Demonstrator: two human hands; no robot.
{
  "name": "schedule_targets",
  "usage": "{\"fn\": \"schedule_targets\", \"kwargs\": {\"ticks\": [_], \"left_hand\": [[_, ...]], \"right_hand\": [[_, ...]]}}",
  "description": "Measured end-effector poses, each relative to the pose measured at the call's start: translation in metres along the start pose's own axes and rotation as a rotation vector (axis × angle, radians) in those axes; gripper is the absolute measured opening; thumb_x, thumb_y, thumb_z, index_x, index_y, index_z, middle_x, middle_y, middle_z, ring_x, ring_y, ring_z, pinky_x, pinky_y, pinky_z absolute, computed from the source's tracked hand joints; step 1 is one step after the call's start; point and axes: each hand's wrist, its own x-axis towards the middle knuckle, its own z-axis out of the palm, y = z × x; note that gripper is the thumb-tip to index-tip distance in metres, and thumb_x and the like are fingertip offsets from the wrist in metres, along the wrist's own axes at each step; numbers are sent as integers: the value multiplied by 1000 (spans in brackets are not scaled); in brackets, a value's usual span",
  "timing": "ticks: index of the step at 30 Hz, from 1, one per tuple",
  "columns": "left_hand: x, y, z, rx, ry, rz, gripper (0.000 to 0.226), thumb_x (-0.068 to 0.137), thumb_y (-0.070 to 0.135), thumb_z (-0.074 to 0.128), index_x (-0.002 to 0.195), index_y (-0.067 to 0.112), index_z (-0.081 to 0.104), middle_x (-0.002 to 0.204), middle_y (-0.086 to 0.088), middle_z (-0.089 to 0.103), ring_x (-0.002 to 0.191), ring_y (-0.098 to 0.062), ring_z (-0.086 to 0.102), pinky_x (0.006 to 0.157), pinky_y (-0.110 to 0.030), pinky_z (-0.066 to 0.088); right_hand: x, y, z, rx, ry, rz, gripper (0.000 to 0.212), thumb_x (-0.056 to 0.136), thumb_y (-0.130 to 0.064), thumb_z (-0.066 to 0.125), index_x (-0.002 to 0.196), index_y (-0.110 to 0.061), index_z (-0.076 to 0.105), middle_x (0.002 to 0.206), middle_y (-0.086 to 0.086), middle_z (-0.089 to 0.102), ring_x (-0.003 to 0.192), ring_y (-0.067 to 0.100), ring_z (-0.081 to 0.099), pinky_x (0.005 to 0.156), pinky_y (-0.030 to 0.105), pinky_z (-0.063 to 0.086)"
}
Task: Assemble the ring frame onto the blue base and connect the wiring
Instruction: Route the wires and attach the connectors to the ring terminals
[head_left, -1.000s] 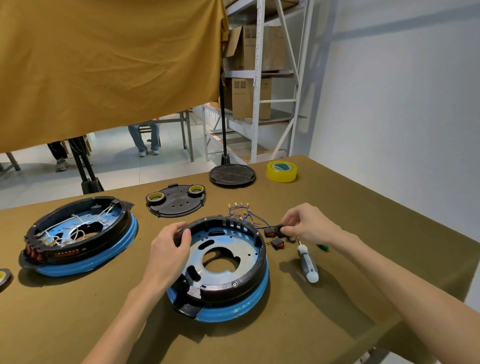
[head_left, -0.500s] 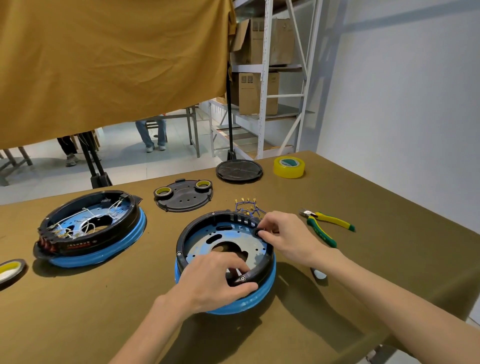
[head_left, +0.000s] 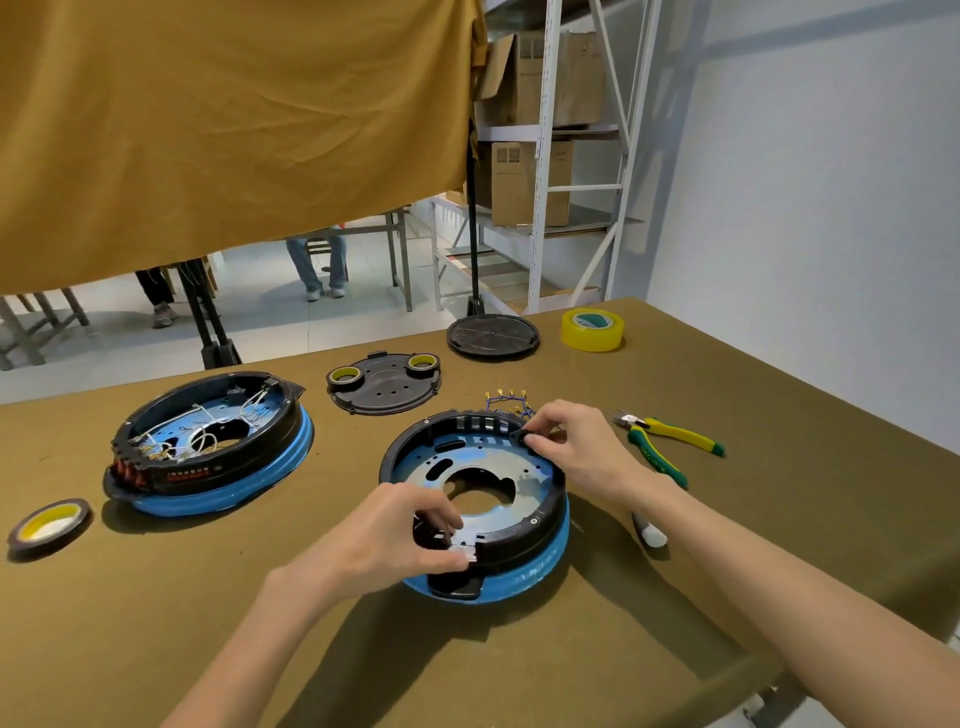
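Left hand (head_left: 387, 540) nearest the camera, fingers curled over the near rim of the ring frame (head_left: 540, 525), pinching the black rim near a small pale tab. Frame sits on the blue base (head_left: 540, 571), mid-desk, looks seated but can't confirm all round. Right hand (head_left: 576, 447) at the far rim, fingertips pinching a small black part (head_left: 519, 435), likely a switch, against the frame's slotted wall. Wire bundle (head_left: 506, 402) with yellow terminals lies just behind that rim, loose on the desk (head_left: 779, 545).

Risks, as judged: switch could go in crooked or in the wrong slot if pushed before it lines up; frame could shift or lift off the base if the near grip slackens while the far side is pressed; loose terminals could get trapped under the rim or pulled off the switch.

Screwdriver handle (head_left: 649, 535) just right of the base, pliers (head_left: 662, 441) further right, both could be knocked by the right forearm. Finished unit (head_left: 208, 447) to the left, tape roll (head_left: 49, 527) at the left edge. Farther back: black cover plate (head_left: 384, 384), round black disc (head_left: 492, 336), yellow tape (head_left: 592, 330).
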Motion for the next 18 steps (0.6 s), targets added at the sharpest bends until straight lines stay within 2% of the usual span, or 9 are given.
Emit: {"fn": "schedule_targets", "kwargs": {"ticks": [3, 6, 11, 14, 18], "left_hand": [[1, 7, 29, 43, 172, 44, 45, 80, 63, 76, 113, 32, 72, 100, 21, 70, 95, 6, 64, 88, -21, 55], [7, 14, 51, 118, 319, 139, 46, 85, 62, 70, 120, 32, 69, 107, 21, 68, 102, 5, 57, 94, -19, 49], [5, -6, 49, 87, 467, 177, 49, 79, 69, 69, 118, 38, 67, 104, 28, 65, 110, 8, 52, 114, -26, 24], [7, -9, 55, 87, 518, 183, 48, 79, 67, 71, 114, 34, 71, 103, 25, 67, 105, 6, 55, 116, -30, 26], [13, -8, 62, 121, 547, 178, 47, 81, 66, 69, 113, 31, 72, 103, 21, 69, 103, -1, 57, 114, -35, 31]], "right_hand": [[-9, -15, 8, 43, -32, -66, 3, 94, -17, 73, 96, -19, 74, 89, -8, 68, 85, 5, 63, 78, 17, 45], [-26, -27, 15, 60, -85, -152, 5, 94, -18, 73, 98, -20, 75, 91, -7, 68, 88, 8, 64, 84, 21, 50], [-55, -26, 10, 57, -59, -178, 9, 94, -19, 72, 102, -22, 75, 93, -9, 66, 89, 12, 64, 82, 29, 54], [-64, -23, 13, -7, -89, -225, 11, 96, -20, 69, 106, -23, 73, 97, -13, 63, 91, 8, 62, 82, 32, 53], [-67, -22, 17, -84, -45, -270, 15, 98, -23, 66, 112, -22, 71, 102, -11, 61, 93, 7, 60, 82, 32, 53]]}}
